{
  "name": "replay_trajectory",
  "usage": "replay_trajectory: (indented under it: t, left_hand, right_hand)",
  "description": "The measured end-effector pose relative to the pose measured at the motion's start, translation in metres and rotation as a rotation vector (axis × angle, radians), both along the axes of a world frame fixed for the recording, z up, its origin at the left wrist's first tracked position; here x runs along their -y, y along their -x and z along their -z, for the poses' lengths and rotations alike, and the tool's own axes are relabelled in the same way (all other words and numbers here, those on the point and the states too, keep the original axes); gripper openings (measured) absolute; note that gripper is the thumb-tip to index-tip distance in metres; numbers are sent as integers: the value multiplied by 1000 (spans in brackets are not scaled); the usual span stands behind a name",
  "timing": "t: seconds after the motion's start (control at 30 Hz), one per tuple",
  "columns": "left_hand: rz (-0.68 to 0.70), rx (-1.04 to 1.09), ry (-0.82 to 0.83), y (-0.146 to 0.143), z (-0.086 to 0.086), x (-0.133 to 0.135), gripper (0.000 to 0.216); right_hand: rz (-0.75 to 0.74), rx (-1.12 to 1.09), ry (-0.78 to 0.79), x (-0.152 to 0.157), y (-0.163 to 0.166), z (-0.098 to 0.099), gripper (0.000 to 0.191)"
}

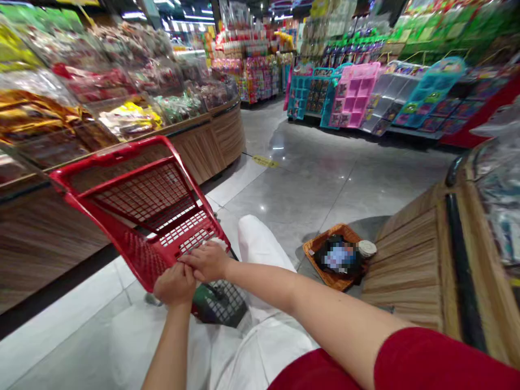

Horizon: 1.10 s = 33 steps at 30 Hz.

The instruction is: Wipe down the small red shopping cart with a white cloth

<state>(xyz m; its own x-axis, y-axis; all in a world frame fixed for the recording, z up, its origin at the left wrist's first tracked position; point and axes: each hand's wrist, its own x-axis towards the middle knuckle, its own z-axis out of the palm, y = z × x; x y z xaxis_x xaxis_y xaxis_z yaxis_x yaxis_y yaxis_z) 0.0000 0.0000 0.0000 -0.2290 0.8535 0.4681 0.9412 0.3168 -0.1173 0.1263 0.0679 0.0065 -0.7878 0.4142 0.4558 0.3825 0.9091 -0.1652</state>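
Observation:
A red shopping cart (138,200) stands in front of me, its mesh basket open at the top. My left hand (175,284) is closed around the near rim of the cart. My right hand (207,261) lies over the same rim just beside it, fingers curled down on the edge, with something white under the fingertips that I cannot make out. My white trousers (260,254) show below the hands.
A curved wooden counter (203,146) with bins of packaged sweets runs along the left. Another wooden counter (426,260) stands at the right, with a wicker basket (325,271) at its foot. Grey tiled aisle (309,179) leads to pink and blue display racks (353,95).

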Motion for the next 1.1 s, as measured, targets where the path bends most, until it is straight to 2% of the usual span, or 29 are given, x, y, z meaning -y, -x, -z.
replay_trajectory:
  t: [0.3,0.53,0.8,1.0,1.1]
  left_hand:
    - [5,45,-39,-19,-5,8,39]
    - [38,56,-36,-19,-10,10,38]
    - [33,45,-58,-17,-6,9,39]
    - [83,30,-34,-15,-5,11,37]
    - [112,65,-75,-13,-3,14,35]
  right_hand:
    - [-18,23,-8,3,-11,1,52]
    - [-1,10,-12,5,-9,4,53]
    - [-6,-41,-16,3,-7,10,49]
    - [-15,-27,-31,2,-8,13,51]
    - [-31,9,-38,1,-12,9,51]
